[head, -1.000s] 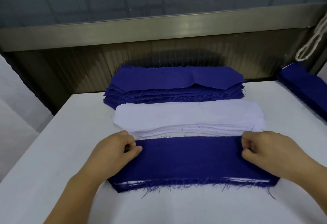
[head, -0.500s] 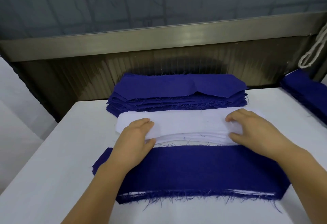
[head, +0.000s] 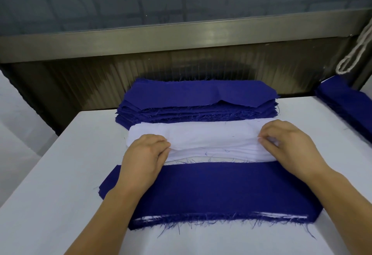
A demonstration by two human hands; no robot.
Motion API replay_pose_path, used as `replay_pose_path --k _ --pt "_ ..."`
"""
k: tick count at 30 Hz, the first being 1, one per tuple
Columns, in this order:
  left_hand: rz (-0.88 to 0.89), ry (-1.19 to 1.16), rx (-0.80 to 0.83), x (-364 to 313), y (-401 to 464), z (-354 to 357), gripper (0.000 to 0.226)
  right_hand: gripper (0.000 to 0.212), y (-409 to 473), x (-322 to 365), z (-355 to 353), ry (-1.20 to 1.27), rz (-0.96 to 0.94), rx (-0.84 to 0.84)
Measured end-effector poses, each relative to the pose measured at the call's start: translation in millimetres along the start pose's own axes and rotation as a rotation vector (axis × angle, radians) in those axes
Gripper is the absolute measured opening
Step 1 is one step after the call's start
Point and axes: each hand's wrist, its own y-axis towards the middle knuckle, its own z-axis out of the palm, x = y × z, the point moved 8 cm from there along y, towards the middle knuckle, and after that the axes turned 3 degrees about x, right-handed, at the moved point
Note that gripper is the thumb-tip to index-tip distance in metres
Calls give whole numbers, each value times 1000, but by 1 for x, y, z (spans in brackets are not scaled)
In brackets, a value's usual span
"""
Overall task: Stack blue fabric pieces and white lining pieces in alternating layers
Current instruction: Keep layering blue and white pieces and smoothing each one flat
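Both grips now pinching white lining [head: 211,135]

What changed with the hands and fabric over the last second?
Both hands left the near alternating stack and reached forward to the white lining pile. The left hand and right hand now pinch its top piece at either end. The blue fabric pile stayed put.

- My left hand [head: 145,158] no longer rests flat as half a second ago; its fingertips now curl onto the flat white lining stack [head: 203,140].
- My right hand [head: 289,144] now pinches the top sheet's edge.
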Motion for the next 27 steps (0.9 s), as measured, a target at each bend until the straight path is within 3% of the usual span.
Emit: replay_pose_path --k 6,11,17,21,24,27 --pt "-65 -51 52 2 0 3 20 22 -2 1 -4 70 62 -5" --pt "-80 -79 40 3 -1 1 9 12 -7 6 -11 228 49 13" --pt "-97 -56 -52 3 -5 -21 15 14 -10 17 -26 170 46 -17" --pt "-100 -128 -127 3 -9 -54 18 20 -13 21 -38 370 65 6" --pt "-214 -422 -96 12 -13 -72 17 11 -15 16 -41 630 119 114" --pt "-276 -654 126 19 -15 -64 13 22 -22 4 -18 872 280 431"
